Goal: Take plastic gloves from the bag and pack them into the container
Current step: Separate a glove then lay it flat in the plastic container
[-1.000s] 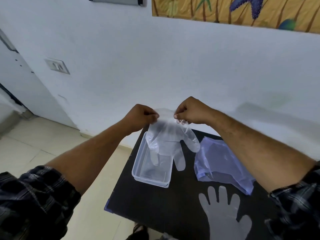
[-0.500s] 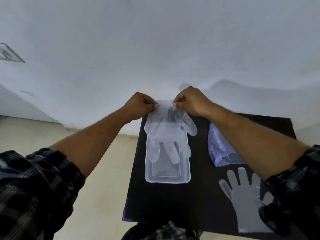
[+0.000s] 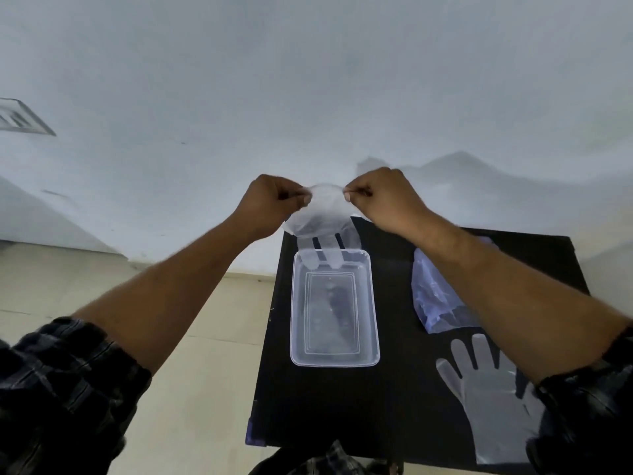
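Observation:
A clear plastic glove (image 3: 323, 222) hangs by its cuff between my two hands, above the far end of the table. My left hand (image 3: 272, 204) pinches the cuff's left corner and my right hand (image 3: 383, 200) pinches the right corner. The glove's fingertips dangle over the far rim of a clear rectangular container (image 3: 334, 358), which lies lengthwise on the black table (image 3: 329, 406). To the right lies a bluish plastic bag (image 3: 433, 299), partly hidden by my right forearm. A second clear glove (image 3: 489, 392) lies flat at the near right.
The table stands against a white wall (image 3: 308, 97). Beige floor tiles (image 3: 212, 389) lie to the left of the table's left edge. Dark checked sleeves cover both my upper arms at the bottom corners.
My view has tilted down and the container now points straight away from me. Both hands have carried the glove toward the container's far end; its fingers now overlap only the far rim.

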